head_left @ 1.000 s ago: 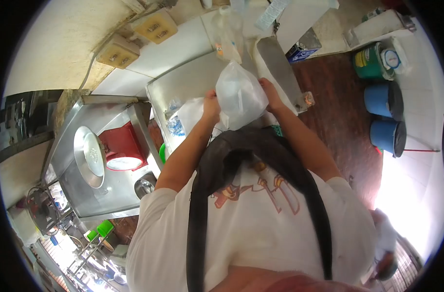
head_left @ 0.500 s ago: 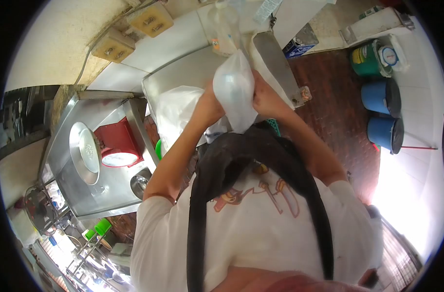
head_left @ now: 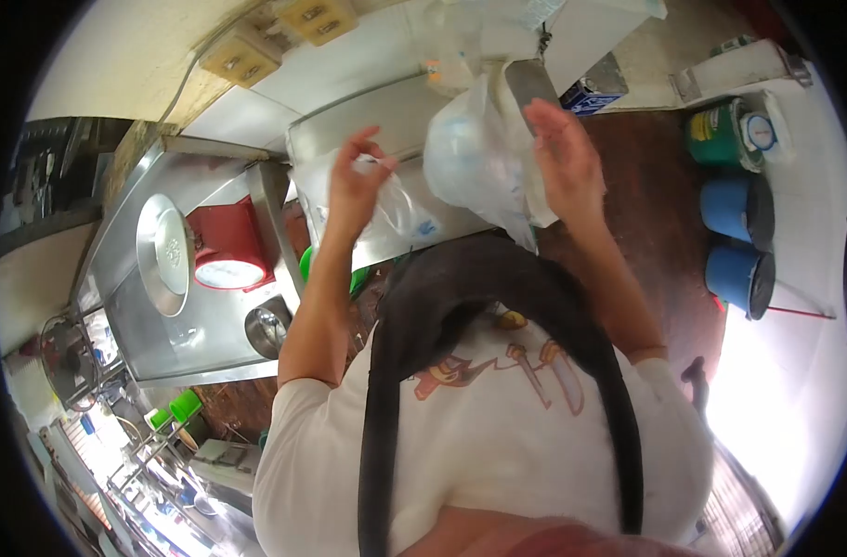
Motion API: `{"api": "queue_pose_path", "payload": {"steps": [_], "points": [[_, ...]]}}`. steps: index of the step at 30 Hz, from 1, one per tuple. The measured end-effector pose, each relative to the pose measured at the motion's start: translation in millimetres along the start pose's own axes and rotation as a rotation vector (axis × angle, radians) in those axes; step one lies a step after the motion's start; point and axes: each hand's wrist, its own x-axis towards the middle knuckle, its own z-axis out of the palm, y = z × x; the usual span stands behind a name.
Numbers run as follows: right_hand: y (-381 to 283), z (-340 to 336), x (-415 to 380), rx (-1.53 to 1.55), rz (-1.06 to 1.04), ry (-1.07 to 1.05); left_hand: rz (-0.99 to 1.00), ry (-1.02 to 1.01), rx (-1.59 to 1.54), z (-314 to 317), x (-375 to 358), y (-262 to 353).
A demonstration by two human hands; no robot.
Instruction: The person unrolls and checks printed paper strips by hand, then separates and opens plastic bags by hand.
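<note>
A puffed translucent plastic bag (head_left: 472, 148) stands over the front of the metal counter (head_left: 345, 110), its lower end trailing toward my apron. My right hand (head_left: 570, 167) is raised just beside the bag, open, with its fingers extended and slightly blurred. To the left, my left hand (head_left: 357, 186) hovers over a pile of white plastic bags (head_left: 403, 212), its thumb and fingers curved apart. A clear plastic bottle (head_left: 453, 46) stands behind the puffed bag, partly covered by it.
On the left, a steel sink table (head_left: 131, 292) carries a wide metal bowl (head_left: 148, 269), a red container (head_left: 230, 232) and a small steel bowl (head_left: 267, 327). Blue buckets (head_left: 735, 209) and a green bucket (head_left: 711, 135) line the right wall. A blue box (head_left: 594, 91) sits near the counter.
Both hands have come off the puffed bag and moved apart, left hand to the left, right hand to the right. The bag has widened and shifted right in view.
</note>
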Motion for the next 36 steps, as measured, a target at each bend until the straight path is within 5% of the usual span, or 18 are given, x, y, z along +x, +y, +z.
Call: {"api": "queue_pose_path", "payload": {"steps": [4,5,8,13,17,20,23,27,31,34,36], "points": [[-113,23,8,0.032,-0.408,-0.303,0.153,-0.073,-0.543,-20,-23,119],[-119,35,8,0.051,-0.352,-0.331,0.200,-0.108,-0.636,-18,-28,130],[-119,55,11,0.076,-0.219,-0.357,0.281,-0.033,-0.612,-11,-36,135],[-93,57,5,0.030,-0.107,-0.294,-0.111,-0.056,-0.631,11,-54,109],[-88,54,5,-0.140,-0.253,-0.248,0.052,0.103,-0.005,3,-51,98],[-104,50,5,-0.073,-0.140,-0.286,0.048,0.117,0.062,3,-51,103],[-104,50,7,-0.084,-0.204,-0.301,0.013,0.082,-0.273,-3,-49,102],[-101,54,4,-0.079,-0.243,-0.315,0.372,-0.028,-0.238,3,-40,90],[-93,49,9,-0.108,-0.271,-0.204,0.077,-0.142,-0.222,-9,-40,93],[-89,42,9,-0.089,-0.188,-0.132,0.114,-0.211,-0.247,-13,-31,108],[-88,40,12,-0.090,-0.102,-0.111,-0.168,-0.298,-0.362,-29,-28,89]]}}
